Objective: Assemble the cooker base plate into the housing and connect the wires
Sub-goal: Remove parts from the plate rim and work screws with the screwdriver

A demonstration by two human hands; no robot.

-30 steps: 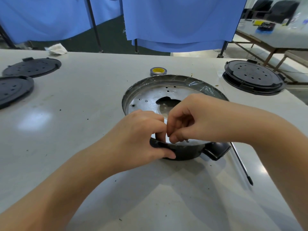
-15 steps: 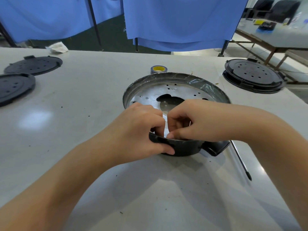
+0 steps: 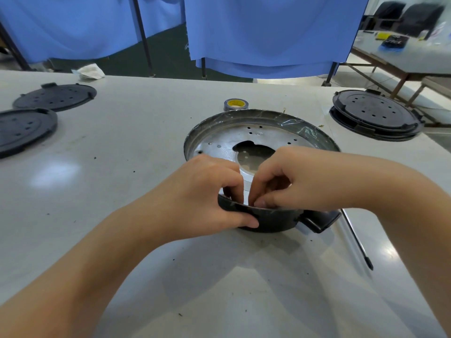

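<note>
A round black cooker housing (image 3: 273,222) lies on the table in front of me, its rim wrapped in clear film. Inside it sits a silver metal base plate (image 3: 219,145) with small holes and a large cut-out in the middle. My left hand (image 3: 207,191) grips the near rim, thumb outside on the black wall and fingers curled inside. My right hand (image 3: 292,179) reaches in beside it, fingers curled down and pinching something small at the near inner edge. What they pinch is hidden by the fingers. No wires show.
A roll of tape (image 3: 235,104) stands just behind the housing. Two black perforated plates (image 3: 55,96) (image 3: 22,129) lie at the far left, a stack of them (image 3: 374,114) at the far right. A thin black rod (image 3: 357,240) lies right of the housing.
Both hands have sunk slightly lower into the near edge of the housing. The left thumb stays on the outer wall. The housing has not shifted.
</note>
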